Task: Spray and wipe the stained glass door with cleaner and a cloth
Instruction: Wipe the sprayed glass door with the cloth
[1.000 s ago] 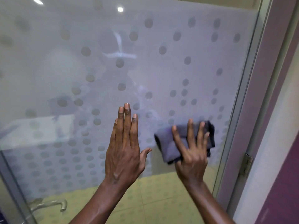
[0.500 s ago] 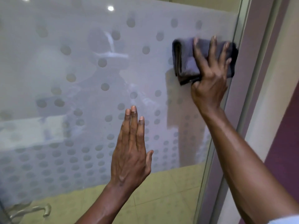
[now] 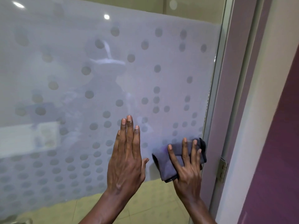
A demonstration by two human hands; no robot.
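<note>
The frosted glass door point(image 3: 68, 75) with a pattern of clear dots fills most of the view. My left hand point(image 3: 126, 160) lies flat against the glass, fingers together and pointing up, holding nothing. My right hand point(image 3: 187, 165) presses a folded dark grey cloth point(image 3: 166, 164) against the glass near the door's right edge, low on the frosted band, with its fingers spread over the cloth. No spray bottle is in view.
The door's metal edge point(image 3: 213, 101) and a purple-grey frame point(image 3: 234, 94) run down the right side, with a hinge point(image 3: 222, 170) beside the cloth. A cream wall strip and a purple wall point(image 3: 278, 143) lie further right. Yellowish floor tiles point(image 3: 145, 206) show through the clear lower glass.
My right hand has swept the cloth down the right edge of the glass, from the top of the frosted band to its lower part. My left hand has stayed flat on the glass.
</note>
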